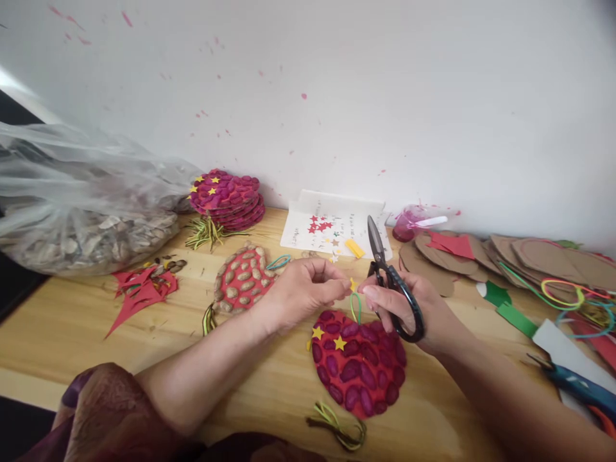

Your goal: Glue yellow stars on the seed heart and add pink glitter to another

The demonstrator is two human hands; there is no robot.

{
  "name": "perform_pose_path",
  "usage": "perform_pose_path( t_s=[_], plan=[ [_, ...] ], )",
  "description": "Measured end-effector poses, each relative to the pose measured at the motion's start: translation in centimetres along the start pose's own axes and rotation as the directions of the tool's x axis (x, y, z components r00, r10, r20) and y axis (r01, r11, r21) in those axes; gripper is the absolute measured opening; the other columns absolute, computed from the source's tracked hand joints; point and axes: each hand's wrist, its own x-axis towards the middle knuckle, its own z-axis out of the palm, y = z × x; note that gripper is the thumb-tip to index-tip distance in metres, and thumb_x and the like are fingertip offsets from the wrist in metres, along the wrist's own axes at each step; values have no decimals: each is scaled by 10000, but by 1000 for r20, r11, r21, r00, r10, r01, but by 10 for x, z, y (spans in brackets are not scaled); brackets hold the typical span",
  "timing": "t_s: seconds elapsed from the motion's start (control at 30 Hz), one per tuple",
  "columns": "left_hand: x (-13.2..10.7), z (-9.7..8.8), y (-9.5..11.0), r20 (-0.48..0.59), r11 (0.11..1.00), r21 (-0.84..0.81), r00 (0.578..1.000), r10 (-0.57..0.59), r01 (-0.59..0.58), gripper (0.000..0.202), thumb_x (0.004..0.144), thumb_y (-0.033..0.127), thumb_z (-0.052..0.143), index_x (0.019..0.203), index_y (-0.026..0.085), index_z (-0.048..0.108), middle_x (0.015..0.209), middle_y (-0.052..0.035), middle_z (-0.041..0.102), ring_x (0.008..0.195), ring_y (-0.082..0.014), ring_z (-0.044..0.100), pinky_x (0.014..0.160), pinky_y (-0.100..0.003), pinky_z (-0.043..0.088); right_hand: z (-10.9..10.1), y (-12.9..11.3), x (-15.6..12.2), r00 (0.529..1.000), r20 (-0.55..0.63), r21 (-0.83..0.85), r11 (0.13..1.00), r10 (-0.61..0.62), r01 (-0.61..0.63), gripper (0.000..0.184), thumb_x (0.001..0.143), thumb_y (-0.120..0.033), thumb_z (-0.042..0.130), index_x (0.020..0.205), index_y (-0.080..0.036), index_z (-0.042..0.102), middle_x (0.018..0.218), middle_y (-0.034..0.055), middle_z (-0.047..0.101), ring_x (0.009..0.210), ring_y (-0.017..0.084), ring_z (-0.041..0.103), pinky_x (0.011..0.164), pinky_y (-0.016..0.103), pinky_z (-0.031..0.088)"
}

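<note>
My left hand (301, 289) is closed in a pinch on the green cord loop (355, 307) at the top of a red heart-shaped craft (359, 362) covered in dark pink shells with yellow stars. My right hand (409, 301) meets it at the same loop and holds black scissors (391, 276), blades pointing up and shut. The heart lies flat on the wooden table (72, 333), just below both hands. A green and yellow tassel (337, 427) lies at its lower tip.
A second heart with unpainted peanut shells (243, 279) lies left of my hands. A stack of finished hearts (226, 199) and a plastic bag of shells (81, 224) sit at the back left. Red paper scraps (142, 289), a star sheet (332, 228), cardboard cutouts (510, 256) and coloured cords (572, 298) lie around.
</note>
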Motion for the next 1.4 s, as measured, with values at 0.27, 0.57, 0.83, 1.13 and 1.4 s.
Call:
perform_pose_path(
  t_s=[0.27,0.57,0.83,1.13,1.4],
  plan=[
    [0,-2,-4,103,999,38,995,-13,9,199,745,308,826,769,150,709,726,-9,714,625,-93,583,618,-214,428,5,-4,-2,1000,12,2,1000,11,-11,265,698,-333,871,749,-173,666,467,-58,578,368,63,478,370,158,332],
    [6,1,-12,96,971,-226,994,-52,73,466,785,599,784,826,137,739,754,-62,737,658,-126,667,595,-222,512,7,-7,-3,995,-103,32,999,-10,13,290,665,-341,870,775,-172,663,431,-59,573,368,79,487,378,172,334],
    [1,2,-9,127,993,-115,992,4,10,312,770,397,848,892,141,719,776,-27,733,639,-92,631,643,-218,514,12,-12,-6,990,-141,25,1000,18,-15,333,627,-374,890,770,-181,659,398,-64,549,359,82,467,368,177,316],
    [1,-4,-14,106,554,523,694,712,-648,81,908,169,667,866,186,734,828,-32,752,776,-146,673,749,-279,535,4,-7,-2,1000,13,26,1000,-7,7,419,760,-552,799,671,-170,651,543,-17,637,365,64,474,394,216,297],
    [-12,-16,-6,406,277,637,619,672,-719,234,939,171,653,1061,306,801,1119,-85,788,1077,-250,708,1008,-394,531,5,-1,2,990,141,95,995,-27,14,425,842,-537,724,661,-163,633,624,-12,650,366,45,440,424,241,295]
  ],
)
